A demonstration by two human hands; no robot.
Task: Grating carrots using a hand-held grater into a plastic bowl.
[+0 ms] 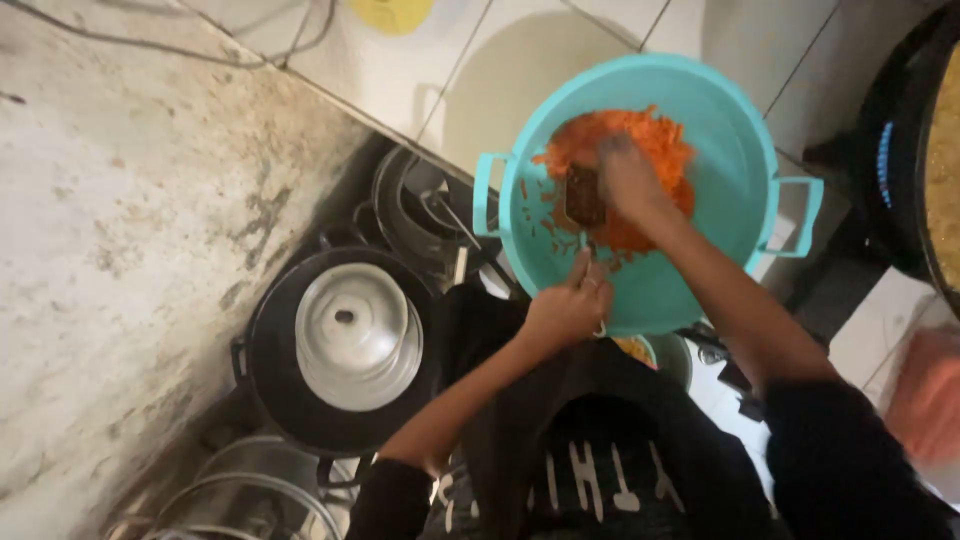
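Observation:
A turquoise plastic basin [735, 150] with two side handles sits on the tiled floor in front of me. It holds a heap of grated orange shreds [655, 140]. A dark flat grater [583, 195] stands in the basin over the heap. My left hand [567, 305] grips the grater's lower end at the basin's near rim. My right hand [628, 175] is closed and presses against the grater's face; what it holds is hidden by the fingers.
A black pot with a silver lid [350, 335] stands left of me, with more metal pots [425, 205] behind and a steel bowl [245, 495] below. A stained wall [110, 220] runs on the left. A dark pan over a blue burner flame [885, 160] sits at the right.

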